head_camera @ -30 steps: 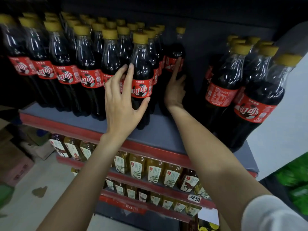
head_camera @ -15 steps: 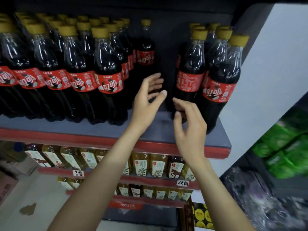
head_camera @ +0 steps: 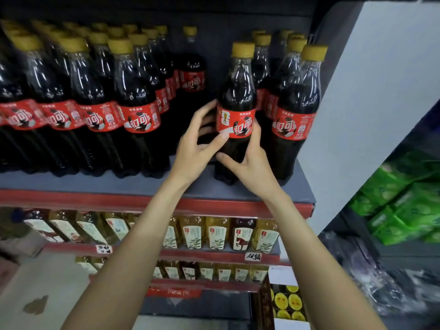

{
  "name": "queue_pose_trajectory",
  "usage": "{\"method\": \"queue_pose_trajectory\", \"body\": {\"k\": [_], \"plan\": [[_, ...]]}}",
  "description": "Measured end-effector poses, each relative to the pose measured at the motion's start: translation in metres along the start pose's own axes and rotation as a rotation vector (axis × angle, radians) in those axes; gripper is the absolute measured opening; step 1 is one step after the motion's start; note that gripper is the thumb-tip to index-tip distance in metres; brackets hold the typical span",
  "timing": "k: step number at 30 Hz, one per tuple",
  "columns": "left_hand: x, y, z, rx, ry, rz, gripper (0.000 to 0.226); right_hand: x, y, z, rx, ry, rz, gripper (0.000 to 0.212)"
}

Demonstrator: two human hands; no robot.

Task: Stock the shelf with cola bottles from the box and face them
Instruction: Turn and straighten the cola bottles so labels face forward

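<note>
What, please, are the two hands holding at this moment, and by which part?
Both hands hold one cola bottle, fingers curled round its lower body at the red label.

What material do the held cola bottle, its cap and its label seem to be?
Cola bottle: likely clear glossy plastic; bright highlights, dark drink visible through it.
Cap: matte yellow, ribbed, probably plastic.
Label: thin red printed film wrapped round, slightly shiny.
</note>
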State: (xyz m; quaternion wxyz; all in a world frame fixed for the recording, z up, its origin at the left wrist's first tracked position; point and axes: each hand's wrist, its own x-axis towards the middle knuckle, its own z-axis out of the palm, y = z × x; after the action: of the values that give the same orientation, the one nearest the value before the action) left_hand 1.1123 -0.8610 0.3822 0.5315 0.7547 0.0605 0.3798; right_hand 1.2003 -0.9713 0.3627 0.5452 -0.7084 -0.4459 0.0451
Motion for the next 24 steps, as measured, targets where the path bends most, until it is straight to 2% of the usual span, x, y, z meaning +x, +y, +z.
{"method": "queue_pose_trajectory", "body": {"k": [3, 8, 11, 13, 15, 17, 19, 24], "plan": [[-0.002, -0.003, -0.007, 0.041, 0.018, 0.016, 0.063, 0.007, 0.001, 0.003, 0.008, -0.042, -0.011, 0.095], [-0.002, -0.001, -0.008, 0.201, 0.074, 0.024, 0.062, 0.016, -0.002, 0.018, -0.249, 0.104, -0.009, 0.101], [-0.004, 0.010, -0.015, 0.390, 0.237, 0.173, 0.054, 0.040, -0.006, 0.034, -0.364, 0.133, 0.022, 0.110], [-0.009, 0.014, -0.025, 0.538, 0.405, 0.341, 0.044, 0.059, -0.009, 0.046, -0.425, 0.131, 0.061, 0.115], [-0.014, 0.011, -0.038, 0.694, 0.583, 0.436, 0.038, 0.076, -0.012, 0.057, -0.477, 0.117, 0.114, 0.118], [-0.015, 0.003, -0.051, 0.767, 0.725, 0.398, 0.040, 0.091, -0.014, 0.066, -0.495, 0.116, 0.151, 0.118], [-0.014, -0.004, -0.062, 0.776, 0.791, 0.328, 0.048, 0.102, -0.015, 0.075, -0.493, 0.138, 0.162, 0.118], [-0.015, -0.010, -0.074, 0.790, 0.715, 0.293, 0.064, 0.113, -0.009, 0.094, -0.543, 0.201, 0.133, 0.118]]}}
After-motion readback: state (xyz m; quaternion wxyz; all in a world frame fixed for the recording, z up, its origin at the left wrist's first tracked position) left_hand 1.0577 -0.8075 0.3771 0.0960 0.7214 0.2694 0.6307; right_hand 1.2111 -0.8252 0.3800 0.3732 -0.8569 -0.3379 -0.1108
